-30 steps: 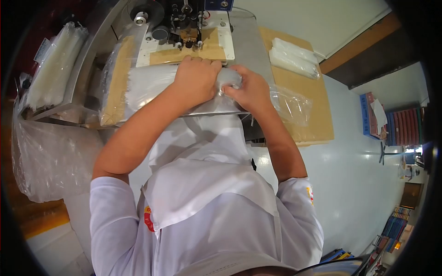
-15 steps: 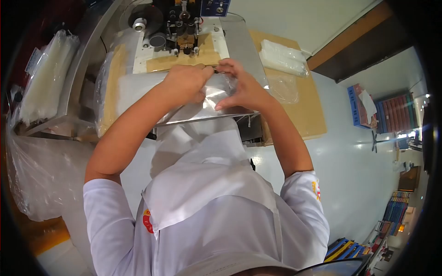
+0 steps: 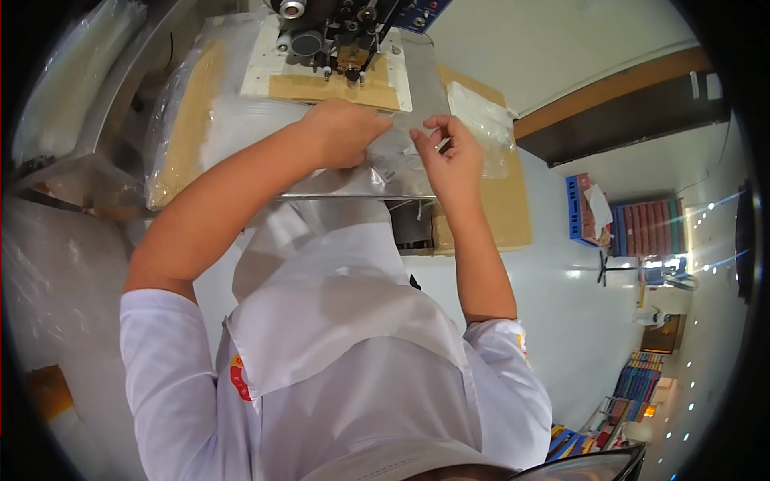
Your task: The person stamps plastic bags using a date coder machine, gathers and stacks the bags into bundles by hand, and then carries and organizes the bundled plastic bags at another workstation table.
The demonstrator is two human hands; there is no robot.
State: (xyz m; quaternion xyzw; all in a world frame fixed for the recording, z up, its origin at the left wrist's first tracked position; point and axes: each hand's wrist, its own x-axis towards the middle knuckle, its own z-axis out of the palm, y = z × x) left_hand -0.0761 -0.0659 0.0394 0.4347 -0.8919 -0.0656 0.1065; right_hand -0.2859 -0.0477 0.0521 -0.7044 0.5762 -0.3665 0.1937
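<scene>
Clear plastic bags (image 3: 253, 128) lie in a flat stack on the metal table, in front of a machine (image 3: 349, 48) with a white base plate. My left hand (image 3: 345, 132) rests at the right end of the stack, its fingers pressed together on clear film; how much film is between them is hidden. To its right, my right hand (image 3: 449, 152) is raised over the table edge with thumb and fingers curled but apart. Thin clear film shows near its thumb, and I make out nothing firmly held there.
Cardboard (image 3: 509, 216) at the right carries more plastic bags (image 3: 481, 112). Bundled bags (image 3: 80, 80) lie at the far left, above a hanging plastic sheet (image 3: 64, 280). A blue and red box (image 3: 588, 210) and a row of binders (image 3: 650, 227) stand further right.
My right hand has parted from the crumpled film and lifted to the right of my left hand. My left hand stays at the stack. The camera view has shifted.
</scene>
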